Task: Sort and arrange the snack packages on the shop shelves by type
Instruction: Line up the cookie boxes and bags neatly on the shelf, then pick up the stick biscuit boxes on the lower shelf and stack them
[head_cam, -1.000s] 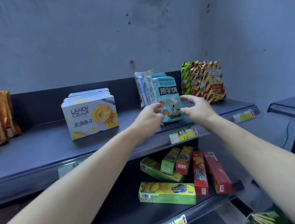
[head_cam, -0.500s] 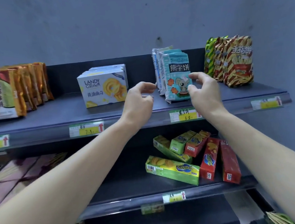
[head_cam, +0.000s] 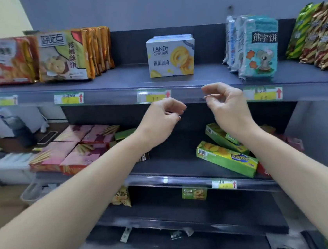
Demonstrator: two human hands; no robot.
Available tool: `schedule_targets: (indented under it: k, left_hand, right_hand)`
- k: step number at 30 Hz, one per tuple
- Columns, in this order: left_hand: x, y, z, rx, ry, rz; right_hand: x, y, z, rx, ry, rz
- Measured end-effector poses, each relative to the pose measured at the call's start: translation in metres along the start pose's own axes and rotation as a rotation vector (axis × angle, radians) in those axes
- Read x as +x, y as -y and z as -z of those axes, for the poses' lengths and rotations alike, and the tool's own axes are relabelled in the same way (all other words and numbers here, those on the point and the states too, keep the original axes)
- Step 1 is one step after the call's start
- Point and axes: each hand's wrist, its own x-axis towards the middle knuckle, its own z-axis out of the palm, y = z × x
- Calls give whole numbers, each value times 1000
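Observation:
On the top shelf [head_cam: 125, 81] stand, left to right, orange biscuit bags [head_cam: 63, 56], white Landy Castle cookie boxes [head_cam: 170, 56], teal bear-biscuit bags [head_cam: 258, 48] and green and brown striped stick bags [head_cam: 320, 36]. My left hand [head_cam: 161, 120] and my right hand [head_cam: 225, 107] hover empty in front of the shelf edge, below the cookie boxes, with fingers loosely curled. On the middle shelf lie pink stick boxes [head_cam: 70, 149] at the left and green boxes [head_cam: 226, 156] at the right, partly hidden by my right arm.
Yellow price tags [head_cam: 153, 95] run along the shelf edges. A yellow chip bag [head_cam: 121, 196] sits on the lowest shelf. White bins and a phone [head_cam: 47, 137] lie on the floor at the left. Red boxes [head_cam: 294, 142] peek out behind my right forearm.
Both hands let go of the teal bear-biscuit bag and drew back and down below the shelf edge. The view swung left, so the orange bags and pink boxes show.

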Motion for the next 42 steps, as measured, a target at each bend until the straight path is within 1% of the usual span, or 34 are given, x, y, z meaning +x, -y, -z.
schedule_targets:
  k: [3,7,11,15,24,29,32,42]
  left_hand:
    - [-25,32,30,57,11,71]
    - [-52,70,78,58,-51,179]
    - [-70,103,122,4,-120,265]
    - [-85,131,146,-33,-90,316]
    - [-110,175,159,-82,-14,423]
    - [-127,193,159,-81,14,508]
    - [-129,201,161,-91,9,551]
    - [-127,214,165,-33,-90,645]
  right_hand:
    - [-19,5,-39,7,95,-36]
    - [-41,14,-88,-2,189,-90]
    - [-58,24,-123,-41,230,-127]
    - [-76,31,-149,-79,240,-178]
    - [-119,30,-194,-126,277,-312]
    - [-130,26,-220,-144,366,-358]
    - [-129,20,-228,-162,422,-382]
    - [-100,-9,-237,-78,469,-396]
